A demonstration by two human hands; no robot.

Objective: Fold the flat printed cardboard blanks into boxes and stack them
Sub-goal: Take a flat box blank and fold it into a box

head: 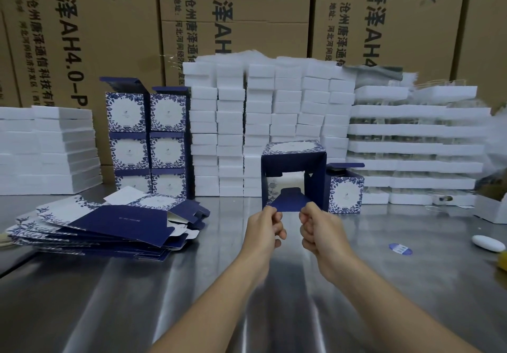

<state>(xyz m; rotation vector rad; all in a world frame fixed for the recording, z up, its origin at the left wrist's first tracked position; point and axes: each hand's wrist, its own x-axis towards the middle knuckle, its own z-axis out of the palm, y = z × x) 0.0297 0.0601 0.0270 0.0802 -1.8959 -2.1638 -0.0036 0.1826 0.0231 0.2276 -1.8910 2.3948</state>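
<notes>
- The left hand (265,225) and right hand (315,226) pinched the dark bottom flap (288,204) of a half-formed box (293,173) lying open-ended on the steel table (247,284).
- A crooked fold looked the likeliest fault, should one hand pull harder.
- A finished box (346,193) stood just beside it on the right; the flat blanks (109,223) lay well apart on the left, with bare steel nearer the worker.

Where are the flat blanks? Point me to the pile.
In the head view, the flat blanks lie in a fanned pile on the steel table, left of both hands and in front of the stacked boxes.
</notes>
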